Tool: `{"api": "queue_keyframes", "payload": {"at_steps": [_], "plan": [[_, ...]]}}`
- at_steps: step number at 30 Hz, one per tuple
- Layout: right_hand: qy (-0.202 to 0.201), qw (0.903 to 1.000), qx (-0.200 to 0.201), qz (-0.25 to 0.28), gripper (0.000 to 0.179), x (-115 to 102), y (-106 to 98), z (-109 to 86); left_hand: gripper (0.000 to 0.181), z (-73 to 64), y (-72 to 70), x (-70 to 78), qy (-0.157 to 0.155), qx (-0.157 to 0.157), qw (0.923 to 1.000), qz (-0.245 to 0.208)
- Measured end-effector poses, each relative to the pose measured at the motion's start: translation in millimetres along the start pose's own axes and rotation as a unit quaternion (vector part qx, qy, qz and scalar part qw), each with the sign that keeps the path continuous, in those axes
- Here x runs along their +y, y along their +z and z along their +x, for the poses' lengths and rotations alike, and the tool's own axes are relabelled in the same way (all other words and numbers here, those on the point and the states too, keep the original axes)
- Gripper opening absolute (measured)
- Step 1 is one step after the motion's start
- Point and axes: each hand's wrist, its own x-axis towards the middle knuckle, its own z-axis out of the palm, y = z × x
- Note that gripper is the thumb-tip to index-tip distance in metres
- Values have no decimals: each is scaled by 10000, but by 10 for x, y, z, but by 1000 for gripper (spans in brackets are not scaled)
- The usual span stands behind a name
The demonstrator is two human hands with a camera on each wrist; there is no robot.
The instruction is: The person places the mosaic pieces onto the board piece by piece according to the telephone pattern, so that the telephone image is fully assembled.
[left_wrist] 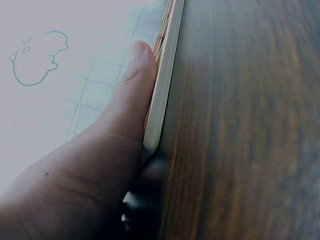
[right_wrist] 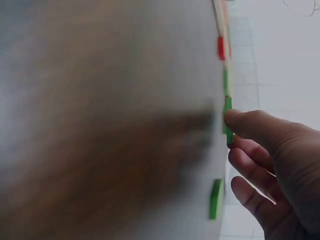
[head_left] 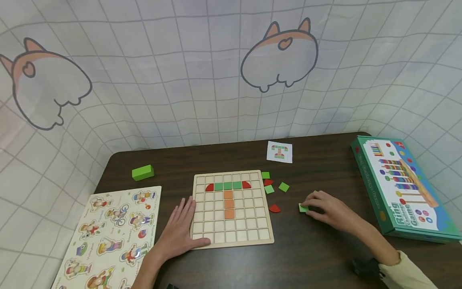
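A wooden grid board (head_left: 249, 237) lies at the middle of the table. Across its upper part runs a row of green square tiles (head_left: 227, 186) with a red quarter-round tile (head_left: 246, 184) at either end; orange tiles (head_left: 229, 204) form a column below. My left hand (head_left: 178, 233) rests along the board's left edge, fingers straight, its thumb (left_wrist: 135, 85) over the near corner. To the right of the board, my right hand (head_left: 326, 206) pinches a green square tile (right_wrist: 229, 122) between thumb and fingers. Another green tile (right_wrist: 215, 199) is near that hand.
Loose green tiles (head_left: 284, 187) and red pieces (head_left: 274, 208) lie right of the board. A pattern card (head_left: 279, 152) is behind them. At the far right sits a green game box (head_left: 408, 188). A picture puzzle board (head_left: 112, 237) and a green block (head_left: 142, 173) are at left.
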Motion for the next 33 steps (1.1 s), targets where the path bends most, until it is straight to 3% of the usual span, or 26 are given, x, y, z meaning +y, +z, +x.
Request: {"api": "queue_keyframes", "payload": {"at_steps": [4,10,23,33], "plan": [[-94,9998,157,36,26,-81,9,198,124,-4,-4,-2,-10,4,10000,-10],[-765,9959,338,339,29,-314,127,605,123,-10,-13,3,-6,29,10000,-39],[-1199,9901,-414,606,21,-968,424,1525,123,1,-22,2,29,-11,9999,-101],[-1272,9879,-745,476,19,-1133,638,1912,123,-7,-40,11,32,-60,9999,-98]]}}
